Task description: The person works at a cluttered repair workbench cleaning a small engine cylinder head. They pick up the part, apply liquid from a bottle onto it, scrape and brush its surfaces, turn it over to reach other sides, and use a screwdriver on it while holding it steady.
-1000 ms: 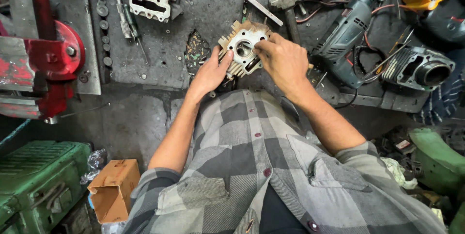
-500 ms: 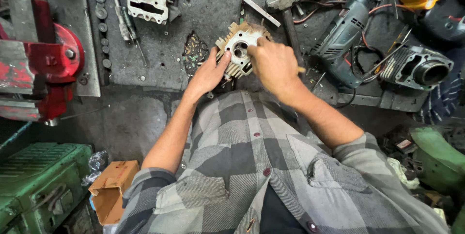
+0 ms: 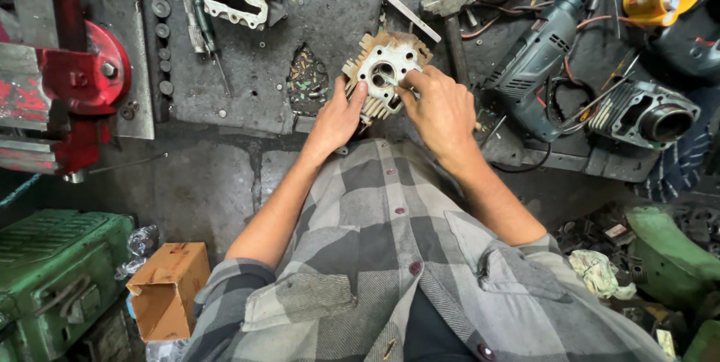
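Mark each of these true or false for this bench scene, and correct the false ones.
1. Both hands are on the finned cylinder head. True.
2. The left hand holds the power drill. False: the power drill lies untouched to the right.
3. A red vise sits at the bench's left end. True.
4. The right hand rests on the cardboard box. False: the cardboard box is down by the floor, left of the person.

My one camera sits on my head, looking steeply down over my chest at the cluttered surface (image 3: pixel 255 70), close enough that my forearms fill the middle.
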